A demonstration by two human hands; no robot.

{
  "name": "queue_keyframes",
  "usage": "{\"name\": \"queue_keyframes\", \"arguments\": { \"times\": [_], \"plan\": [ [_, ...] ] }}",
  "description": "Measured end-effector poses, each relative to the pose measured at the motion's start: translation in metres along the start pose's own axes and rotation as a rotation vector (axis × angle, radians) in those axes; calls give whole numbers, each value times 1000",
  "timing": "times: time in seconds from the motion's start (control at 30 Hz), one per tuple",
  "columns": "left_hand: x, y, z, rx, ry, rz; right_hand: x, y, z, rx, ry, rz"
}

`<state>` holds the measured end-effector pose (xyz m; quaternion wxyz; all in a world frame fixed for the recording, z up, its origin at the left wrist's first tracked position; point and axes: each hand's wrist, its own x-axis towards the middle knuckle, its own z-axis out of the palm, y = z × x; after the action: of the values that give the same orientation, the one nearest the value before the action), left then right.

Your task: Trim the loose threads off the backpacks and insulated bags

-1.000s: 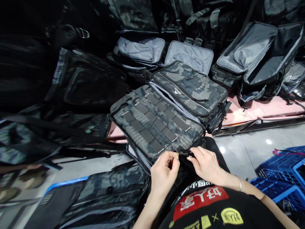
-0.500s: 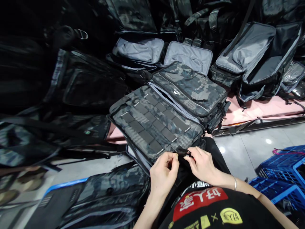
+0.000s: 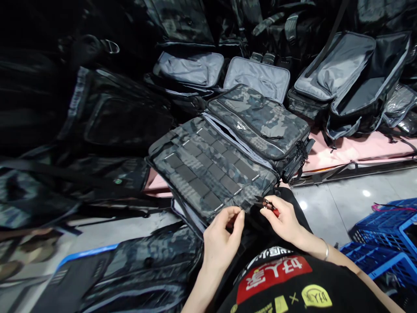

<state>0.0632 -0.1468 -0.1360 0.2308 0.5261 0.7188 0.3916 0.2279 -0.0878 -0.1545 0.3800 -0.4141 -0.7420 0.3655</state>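
A grey camouflage backpack lies opened out in front of me, its webbing-covered panel towards me and its front pocket beyond. My left hand is closed in a pinch at the near edge of the panel; what sits between thumb and forefinger is too small to make out. To the right, my right hand grips small red-handled snips. Their dark blades point left, over the panel's near corner, and a little space separates them from my left fingertips.
Several open bags with grey lining stand at the back. More dark bags fill the left side. Blue plastic crates are on the floor at right. A pink surface runs under the bags.
My right hand has moved slightly right and away from my left hand, bringing the snips' blades and red handle into clearer view. My left hand keeps its pinch in nearly the same place.
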Motion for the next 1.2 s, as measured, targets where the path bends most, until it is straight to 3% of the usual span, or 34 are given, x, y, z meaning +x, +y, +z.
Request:
{"name": "queue_keyframes", "arguments": {
  "times": [0.27,0.5,0.77,0.9,1.1,1.2],
  "plan": [
    [0,-1,2,54,61,56,-8,3,-4,-351,-126,-225],
    [-1,2,3,103,97,94,-5,0,-2,-499,-161,-288],
    [-4,5,0,4,121,83,-3,0,-2,-355,-137,-246],
    [-5,1,-3,-33,17,22,-7,5,-5,-281,-59,-218],
    [2,-6,0,47,-81,58,-11,8,-4,-327,-94,-211],
    [2,-6,2,41,-70,41,-11,6,-3,-351,-118,-213]
  ]
}}
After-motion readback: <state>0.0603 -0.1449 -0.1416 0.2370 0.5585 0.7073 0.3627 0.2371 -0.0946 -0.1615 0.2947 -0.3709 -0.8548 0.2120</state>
